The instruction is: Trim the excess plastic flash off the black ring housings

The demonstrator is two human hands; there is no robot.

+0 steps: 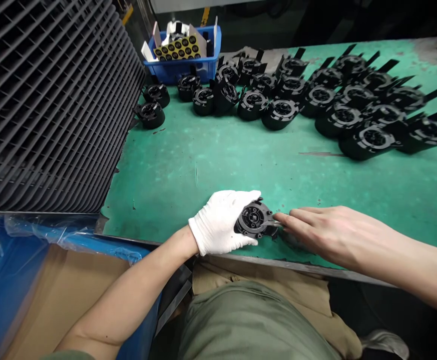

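A round black part (pixel 255 219) with a ribbed hub lies near the front edge of the green table. Around its left side wraps my left hand (pixel 222 220), in a white glove, thumb above and fingers below. My bare right hand (pixel 312 227) is at the part's right side, its fingers pressed together around a thin metal tool (pixel 277 223). The tool's tip reaches the part's right rim; most of the tool is hidden by my fingers.
Several similar black parts (pixel 280 111) stand in rows along the back of the green table (pixel 210 160). A blue bin (pixel 184 67) holds a yellow sticker sheet. Stacked black trays (pixel 53 110) rise at the left, above a plastic-lined blue box (pixel 11 270).
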